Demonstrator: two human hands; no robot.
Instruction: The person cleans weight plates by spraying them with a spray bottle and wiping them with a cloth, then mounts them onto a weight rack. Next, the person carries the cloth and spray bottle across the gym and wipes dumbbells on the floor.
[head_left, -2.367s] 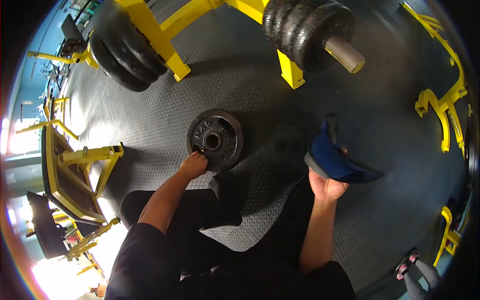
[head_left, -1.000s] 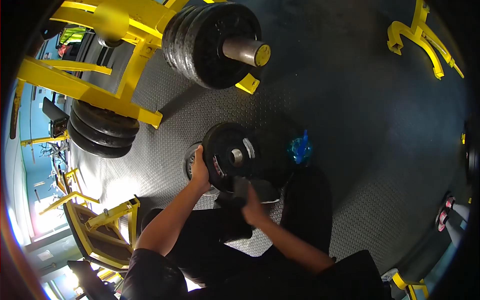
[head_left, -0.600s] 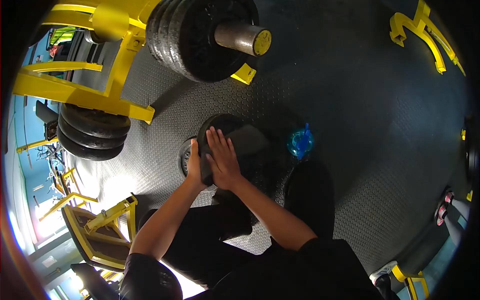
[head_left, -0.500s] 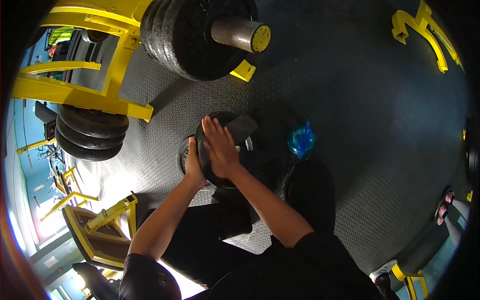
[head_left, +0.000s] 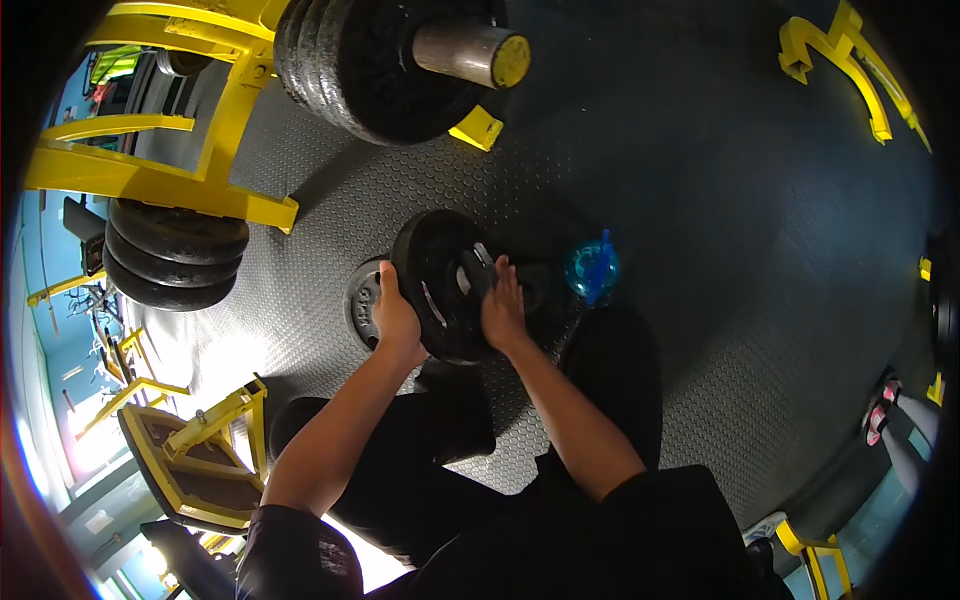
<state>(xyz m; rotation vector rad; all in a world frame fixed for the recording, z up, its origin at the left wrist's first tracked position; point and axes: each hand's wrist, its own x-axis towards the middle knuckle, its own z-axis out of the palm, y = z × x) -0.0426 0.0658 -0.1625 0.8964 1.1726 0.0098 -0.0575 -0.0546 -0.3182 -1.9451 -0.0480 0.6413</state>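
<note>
A black weight plate [head_left: 432,270] is held on edge, tilted, above the floor between my hands. My left hand [head_left: 398,318] grips its left rim, thumb pointing up along the edge; some of its fingers are hidden behind the plate. At the plate's right side, my right hand [head_left: 504,308] has its fingers stretched upward over a dark, cloth-like piece [head_left: 481,270] pressed near the plate's centre hole. Part of that piece is hidden by the hand. A grey weight plate [head_left: 362,312] lies flat on the floor, partly covered by the held plate.
A translucent teal bottle [head_left: 588,270] with a blue top stands right of my hands. Yellow racks [head_left: 215,190] carry loaded plates [head_left: 175,255] at upper left. A padded yellow-framed bench [head_left: 190,460] is at lower left. Another person's shoes [head_left: 880,408] show at far right.
My right hand has slid rightward across the plate with the dark cloth-like piece, uncovering more of its face. The plate has turned to face me more. My left hand keeps its hold.
</note>
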